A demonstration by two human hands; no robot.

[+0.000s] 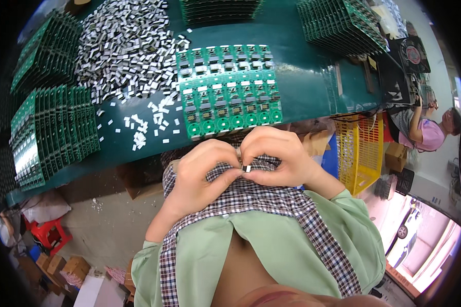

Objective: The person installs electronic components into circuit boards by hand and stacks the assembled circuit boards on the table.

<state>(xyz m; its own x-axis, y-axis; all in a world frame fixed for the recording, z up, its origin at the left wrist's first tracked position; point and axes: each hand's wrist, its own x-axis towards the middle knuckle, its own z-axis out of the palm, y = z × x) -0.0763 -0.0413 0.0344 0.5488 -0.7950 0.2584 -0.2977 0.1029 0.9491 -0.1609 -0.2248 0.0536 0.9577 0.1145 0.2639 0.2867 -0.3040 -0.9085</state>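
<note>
In front of my apron, at the table's near edge, my right hand [280,156] pinches a small black-and-white block [246,169] between thumb and forefinger. The thumb and forefinger of my left hand [202,174] close on the left end of the same block, and the fingertips of both hands almost meet. Just beyond my hands a green circuit board panel [228,91] lies flat, with rows of components and round sections along its near side. Left of it spreads a large heap of similar small black-and-white blocks [125,51].
Scattered white pieces [140,134] lie between the heap and the near edge. Upright stacks of green boards stand at the left [56,133], far middle [220,10] and far right [340,25]. A yellow crate [361,148] is at the right. Farther right sits another person [425,130].
</note>
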